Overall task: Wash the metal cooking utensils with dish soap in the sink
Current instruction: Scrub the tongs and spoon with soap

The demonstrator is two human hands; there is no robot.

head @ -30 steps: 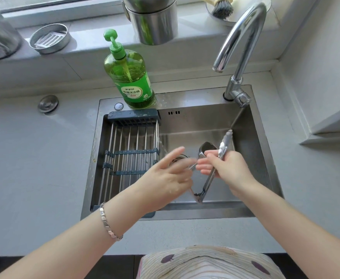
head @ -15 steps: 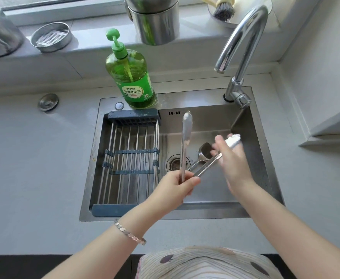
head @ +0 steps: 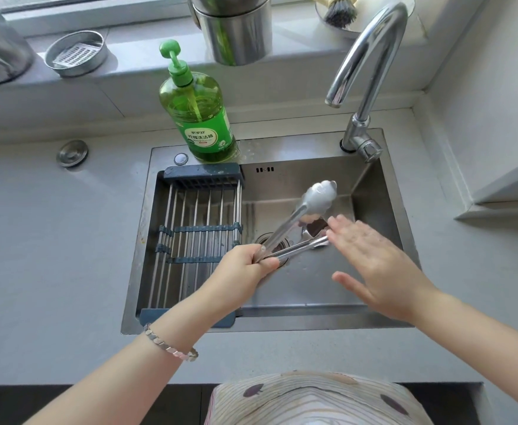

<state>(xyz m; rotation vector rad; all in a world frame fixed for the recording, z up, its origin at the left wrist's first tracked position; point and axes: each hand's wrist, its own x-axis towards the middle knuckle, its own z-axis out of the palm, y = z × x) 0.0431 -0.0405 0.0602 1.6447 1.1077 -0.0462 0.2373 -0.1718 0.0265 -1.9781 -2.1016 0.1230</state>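
My left hand (head: 245, 271) is shut on the hinge end of metal tongs (head: 294, 222) over the steel sink (head: 383, 240). The tongs are spread: one arm with a pale scalloped tip points up and right, the other lies lower toward my right hand (head: 377, 262). That hand is flat, fingers apart, its fingertips at the lower arm's end. A metal spoon (head: 310, 230) lies in the basin, mostly hidden behind the tongs. The green dish soap bottle (head: 196, 108) stands on the sink's back rim.
A roll-up drying rack (head: 196, 237) covers the sink's left half. The faucet (head: 365, 65) arches over the back right; no water runs. On the windowsill stand a steel canister (head: 236, 29), a round metal dish (head: 76, 53) and a brush (head: 339, 9). Grey counter surrounds the sink.
The tongs swung from upright to pointing right over the basin. My right hand let go of the lower arm and flattened out beside it. My left hand stayed on the hinge end.
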